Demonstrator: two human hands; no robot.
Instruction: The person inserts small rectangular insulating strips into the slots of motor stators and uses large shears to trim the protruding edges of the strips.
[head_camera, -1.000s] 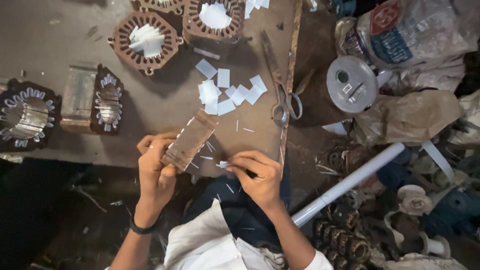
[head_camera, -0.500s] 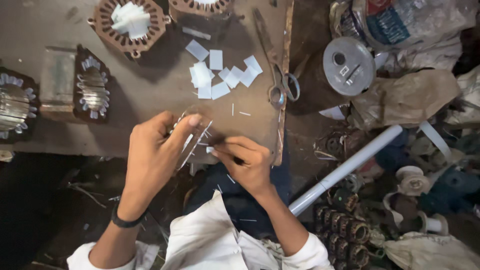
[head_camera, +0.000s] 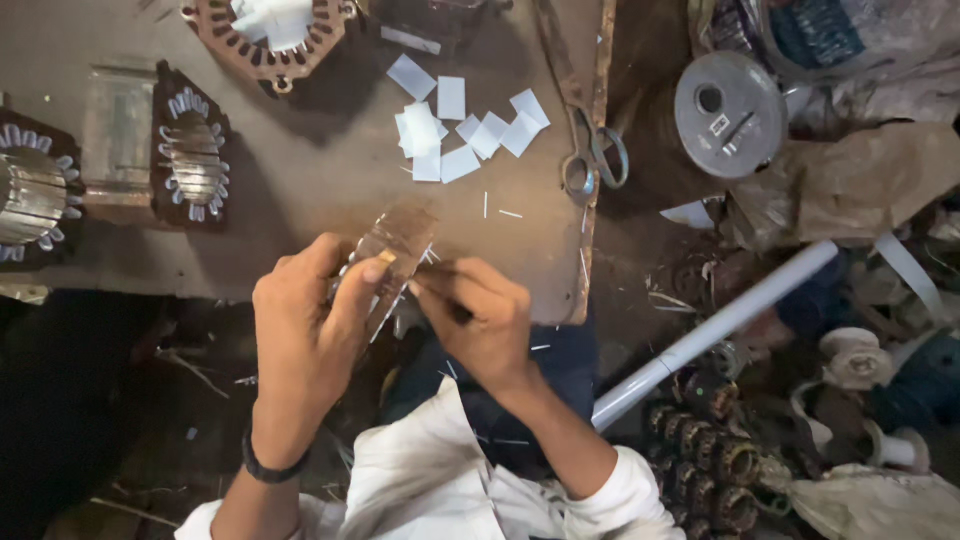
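1. Head view: your left hand (head_camera: 305, 325) is closed round the slotted metal core (head_camera: 395, 250), thumb on top, at the near edge of the bench (head_camera: 300, 180).
2. Your right hand (head_camera: 480, 315) is pinched shut on something thin and dark; I cannot tell what. It touches the core from 3 o'clock.
3. Keep the core tilted and steady, and work one slot at a time with the tip.
4. White paper slips (head_camera: 460, 130) lie at 12 o'clock, scissors (head_camera: 590, 160) at 2 o'clock.
5. Against half a second ago: the core has risen clear of your left fingers, and both hands have closed together.
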